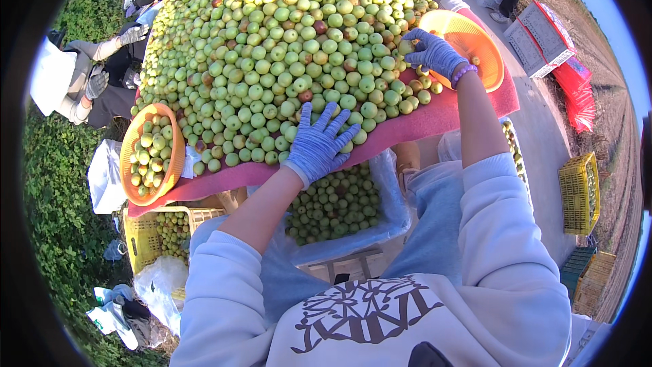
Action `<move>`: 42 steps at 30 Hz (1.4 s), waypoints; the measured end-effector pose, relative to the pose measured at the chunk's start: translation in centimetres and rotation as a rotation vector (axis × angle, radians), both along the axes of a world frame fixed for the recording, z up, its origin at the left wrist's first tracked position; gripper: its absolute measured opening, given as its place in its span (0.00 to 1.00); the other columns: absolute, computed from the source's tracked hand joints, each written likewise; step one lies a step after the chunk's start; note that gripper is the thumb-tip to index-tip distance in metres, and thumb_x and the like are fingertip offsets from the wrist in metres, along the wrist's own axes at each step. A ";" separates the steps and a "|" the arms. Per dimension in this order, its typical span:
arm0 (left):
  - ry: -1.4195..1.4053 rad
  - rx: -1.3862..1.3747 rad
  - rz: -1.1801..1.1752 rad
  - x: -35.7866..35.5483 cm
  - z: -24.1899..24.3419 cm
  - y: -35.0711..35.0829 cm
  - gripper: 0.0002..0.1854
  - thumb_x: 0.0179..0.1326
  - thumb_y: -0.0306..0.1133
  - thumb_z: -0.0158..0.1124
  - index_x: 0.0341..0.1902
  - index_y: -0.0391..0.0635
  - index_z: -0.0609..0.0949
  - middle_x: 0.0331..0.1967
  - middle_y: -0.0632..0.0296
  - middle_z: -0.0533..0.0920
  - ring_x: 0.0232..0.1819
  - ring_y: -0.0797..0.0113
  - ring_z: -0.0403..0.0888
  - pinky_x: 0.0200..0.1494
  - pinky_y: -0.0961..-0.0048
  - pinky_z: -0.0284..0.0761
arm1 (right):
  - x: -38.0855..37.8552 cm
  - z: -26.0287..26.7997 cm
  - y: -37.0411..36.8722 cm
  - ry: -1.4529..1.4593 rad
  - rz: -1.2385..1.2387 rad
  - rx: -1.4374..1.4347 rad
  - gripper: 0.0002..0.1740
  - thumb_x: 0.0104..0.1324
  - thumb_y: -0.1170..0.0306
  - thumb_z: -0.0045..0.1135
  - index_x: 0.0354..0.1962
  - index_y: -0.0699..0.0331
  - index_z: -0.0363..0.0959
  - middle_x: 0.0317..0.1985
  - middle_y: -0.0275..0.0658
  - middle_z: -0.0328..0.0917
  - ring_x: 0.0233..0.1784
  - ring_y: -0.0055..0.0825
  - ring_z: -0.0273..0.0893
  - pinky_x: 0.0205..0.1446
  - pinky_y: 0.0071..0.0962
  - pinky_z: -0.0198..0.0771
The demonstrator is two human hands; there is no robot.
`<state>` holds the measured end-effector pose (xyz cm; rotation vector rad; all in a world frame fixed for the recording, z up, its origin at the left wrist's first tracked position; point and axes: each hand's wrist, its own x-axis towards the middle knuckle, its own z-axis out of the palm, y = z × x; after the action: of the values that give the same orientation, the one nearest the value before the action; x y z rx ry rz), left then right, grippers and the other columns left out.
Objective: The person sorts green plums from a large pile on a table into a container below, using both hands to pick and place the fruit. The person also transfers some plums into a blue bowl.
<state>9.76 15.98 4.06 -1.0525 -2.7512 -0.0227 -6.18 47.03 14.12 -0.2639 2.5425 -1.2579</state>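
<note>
A large heap of green jujubes (pixel 275 61), some flushed brown-red, covers the pink cloth (pixel 417 125) of a raised table. My left hand (pixel 320 140), in a blue-grey knit glove, lies palm down with fingers spread on the heap's near edge; it grips nothing. At the right, my gloved right hand (pixel 435 53) has a jujube (pixel 406 47) between thumb and fingers. Just beyond that hand an orange plastic basket (pixel 484 63) leans at the table's right edge, with a few fruits visible inside. Below the table edge, a plastic-lined crate (pixel 395 204) of jujubes sits between my knees.
Another orange basket (pixel 178 155), holding jujubes, stands at the table's left corner. A yellow crate (pixel 142 237) is below it. Co-workers sit at left, one with gloved hands (pixel 133 34), and another is at upper right. White boxes (pixel 537 35) and a yellow crate (pixel 578 196) stand along the right.
</note>
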 end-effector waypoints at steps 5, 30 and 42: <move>0.016 0.000 -0.008 -0.2 0.1 0.1 0.32 0.57 0.56 0.61 0.67 0.65 0.72 0.70 0.64 0.65 0.75 0.53 0.52 0.72 0.31 0.34 | -1.0 -0.6 0.9 0.273 -0.112 0.187 0.25 0.57 0.66 0.68 0.51 0.61 0.71 0.36 0.44 0.81 0.40 0.33 0.81 0.45 0.31 0.77; -0.058 0.066 -0.023 0.1 0.8 0.2 0.34 0.56 0.55 0.63 0.66 0.59 0.73 0.71 0.57 0.63 0.76 0.50 0.50 0.73 0.35 0.34 | -3.2 -3.5 -1.5 -0.183 -0.540 -0.945 0.13 0.64 0.66 0.61 0.42 0.65 0.73 0.31 0.35 0.77 0.28 0.23 0.76 0.26 0.17 0.71; 0.014 0.075 -0.072 1.0 -0.2 -0.4 0.30 0.57 0.52 0.63 0.64 0.66 0.74 0.71 0.63 0.65 0.75 0.56 0.55 0.73 0.34 0.39 | -1.8 -1.8 -4.9 -0.151 -0.237 -0.214 0.14 0.66 0.64 0.56 0.47 0.60 0.75 0.28 0.29 0.77 0.24 0.15 0.72 0.22 0.16 0.66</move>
<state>10.78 15.56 3.82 -1.1267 -2.6765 -0.1279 -7.97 42.16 12.31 0.0902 2.3645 -1.5760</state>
